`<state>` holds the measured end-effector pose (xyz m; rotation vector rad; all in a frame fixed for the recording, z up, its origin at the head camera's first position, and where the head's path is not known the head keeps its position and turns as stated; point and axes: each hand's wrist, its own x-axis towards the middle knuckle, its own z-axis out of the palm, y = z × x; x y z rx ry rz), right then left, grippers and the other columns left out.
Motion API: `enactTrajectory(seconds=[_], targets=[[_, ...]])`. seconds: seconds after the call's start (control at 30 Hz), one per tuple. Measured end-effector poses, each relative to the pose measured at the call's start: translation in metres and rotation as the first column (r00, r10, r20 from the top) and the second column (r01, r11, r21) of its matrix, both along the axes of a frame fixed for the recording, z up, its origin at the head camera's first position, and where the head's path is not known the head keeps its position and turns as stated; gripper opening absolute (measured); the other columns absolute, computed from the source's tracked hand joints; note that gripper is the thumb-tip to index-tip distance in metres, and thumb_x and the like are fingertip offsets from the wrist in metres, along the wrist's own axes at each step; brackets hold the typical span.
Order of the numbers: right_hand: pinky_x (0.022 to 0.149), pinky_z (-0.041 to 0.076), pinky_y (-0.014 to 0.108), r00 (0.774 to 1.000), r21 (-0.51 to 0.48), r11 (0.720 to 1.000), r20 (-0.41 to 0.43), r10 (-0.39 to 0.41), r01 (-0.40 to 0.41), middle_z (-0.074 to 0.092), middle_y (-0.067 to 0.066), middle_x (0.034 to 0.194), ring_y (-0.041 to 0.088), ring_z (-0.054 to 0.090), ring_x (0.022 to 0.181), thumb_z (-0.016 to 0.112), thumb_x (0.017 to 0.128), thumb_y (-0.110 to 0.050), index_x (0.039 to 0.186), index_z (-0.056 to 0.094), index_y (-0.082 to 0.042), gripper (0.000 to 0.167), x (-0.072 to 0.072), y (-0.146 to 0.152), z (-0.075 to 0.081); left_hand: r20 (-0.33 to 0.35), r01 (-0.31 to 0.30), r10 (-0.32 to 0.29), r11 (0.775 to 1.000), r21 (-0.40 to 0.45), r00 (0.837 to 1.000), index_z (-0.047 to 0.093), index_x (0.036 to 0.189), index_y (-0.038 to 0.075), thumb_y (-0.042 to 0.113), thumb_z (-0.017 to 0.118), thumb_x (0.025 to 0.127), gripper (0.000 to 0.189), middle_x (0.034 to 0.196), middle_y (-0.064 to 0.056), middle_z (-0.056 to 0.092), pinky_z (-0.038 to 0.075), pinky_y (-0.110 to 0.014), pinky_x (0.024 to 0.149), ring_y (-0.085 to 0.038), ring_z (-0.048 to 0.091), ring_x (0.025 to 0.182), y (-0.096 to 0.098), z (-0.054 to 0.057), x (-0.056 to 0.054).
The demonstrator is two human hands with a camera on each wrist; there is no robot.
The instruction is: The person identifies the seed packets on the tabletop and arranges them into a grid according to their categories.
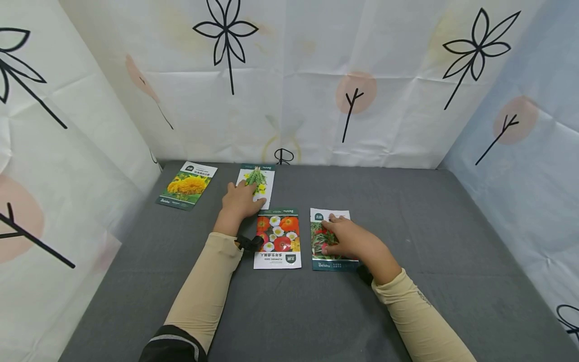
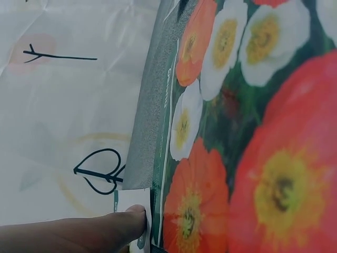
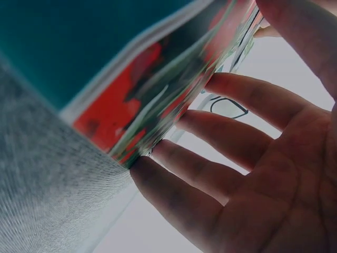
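Observation:
My left hand rests on a white seed packet with green stems and yellow flowers, its fingers over the left side. In the left wrist view the thumb lies on that packet's corner. Just nearer, partly under the left wrist, lies a seed packet of red, orange and white poppies. To its right my right hand touches a seed packet with red blooms and green leaves. The right wrist view has its fingertips, spread and slightly bent, on this packet's printed face.
A seed packet with a yellow flower lies tilted at the table's back left. The grey cloth-covered table meets white patterned sheets at the back and sides. A black wrist strap sits close over the poppy packet.

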<state>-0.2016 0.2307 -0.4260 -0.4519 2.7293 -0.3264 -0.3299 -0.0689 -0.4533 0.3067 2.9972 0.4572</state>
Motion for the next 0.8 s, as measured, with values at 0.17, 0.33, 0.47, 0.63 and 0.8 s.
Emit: enactTrajectory(seconds=[0.17, 0.33, 0.47, 0.63, 0.8], targets=[[0.124, 0.034, 0.064, 1.0, -0.003, 1.0, 0.003, 0.005, -0.005, 0.035, 0.033, 0.167, 0.053, 0.032, 0.156, 0.08, 0.097, -0.035, 0.159, 0.047, -0.001, 0.078, 0.0, 0.0, 0.001, 0.001, 0.006, -0.006, 1.0, -0.004, 1.0, 0.046, 0.162, 0.012, 0.048, 0.061, 0.104, 0.069, 0.166, -0.027, 0.037, 0.051, -0.068, 0.102, -0.051, 0.038, 0.138, 0.0, -0.001, 0.0], [0.124, 0.034, 0.064, 1.0, -0.006, 1.0, 0.005, 0.005, -0.005, 0.034, 0.033, 0.167, 0.053, 0.031, 0.156, 0.079, 0.097, -0.034, 0.159, 0.046, 0.0, 0.078, 0.001, 0.001, 0.002, -0.01, 0.006, -0.006, 1.0, -0.021, 1.0, 0.046, 0.162, 0.012, 0.049, 0.061, 0.105, 0.07, 0.165, -0.027, 0.038, 0.052, -0.068, 0.101, -0.051, 0.039, 0.139, 0.001, -0.002, 0.0], [0.125, 0.033, 0.063, 1.0, -0.012, 1.0, 0.013, -0.002, 0.003, 0.033, 0.032, 0.168, 0.052, 0.03, 0.157, 0.079, 0.097, -0.034, 0.16, 0.045, -0.001, 0.079, 0.002, 0.001, 0.001, -0.02, 0.005, -0.006, 0.999, -0.049, 1.0, 0.046, 0.162, 0.011, 0.05, 0.06, 0.105, 0.07, 0.164, -0.028, 0.041, 0.054, -0.067, 0.098, -0.052, 0.041, 0.138, 0.003, -0.003, 0.0], [0.125, 0.033, 0.063, 1.0, -0.013, 1.0, 0.016, -0.007, 0.007, 0.032, 0.031, 0.169, 0.052, 0.029, 0.157, 0.079, 0.097, -0.034, 0.16, 0.045, -0.002, 0.079, 0.003, 0.002, 0.0, -0.029, -0.003, 0.001, 0.998, -0.066, 1.0, 0.046, 0.162, 0.011, 0.052, 0.06, 0.105, 0.071, 0.164, -0.027, 0.041, 0.055, -0.066, 0.098, -0.051, 0.041, 0.137, 0.007, -0.003, 0.001], [0.125, 0.033, 0.063, 1.0, -0.015, 1.0, 0.011, -0.004, 0.004, 0.032, 0.031, 0.169, 0.052, 0.029, 0.157, 0.08, 0.097, -0.036, 0.16, 0.045, -0.002, 0.08, 0.002, 0.002, 0.0, -0.027, -0.006, 0.004, 0.997, -0.083, 1.0, 0.047, 0.161, 0.01, 0.052, 0.059, 0.105, 0.071, 0.164, -0.028, 0.04, 0.056, -0.065, 0.096, -0.051, 0.041, 0.137, 0.01, -0.003, 0.002]])
